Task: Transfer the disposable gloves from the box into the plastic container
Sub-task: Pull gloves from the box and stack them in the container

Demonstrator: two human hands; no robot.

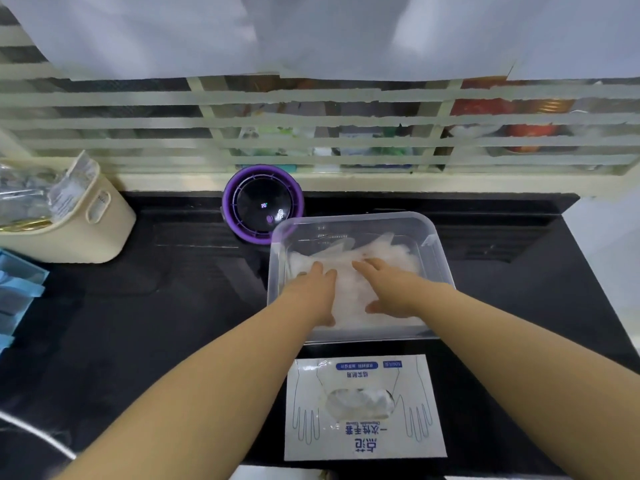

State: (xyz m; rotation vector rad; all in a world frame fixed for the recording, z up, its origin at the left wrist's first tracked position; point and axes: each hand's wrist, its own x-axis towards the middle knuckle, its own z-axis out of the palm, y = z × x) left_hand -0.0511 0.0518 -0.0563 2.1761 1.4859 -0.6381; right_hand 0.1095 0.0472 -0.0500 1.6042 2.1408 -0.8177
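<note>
Centre frame, left hand [317, 289] and right hand [388, 289], fingers spread flat, press the gloves [349, 289] inside the plastic container [440, 251]. They look light, limp and slippery; pinch bunched layers.

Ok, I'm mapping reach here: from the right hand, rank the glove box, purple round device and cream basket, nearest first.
From the right hand:
1. Glove box, on the near side of the plastic container.
2. Purple round device, behind its far-left corner.
3. Cream basket, far left.
</note>
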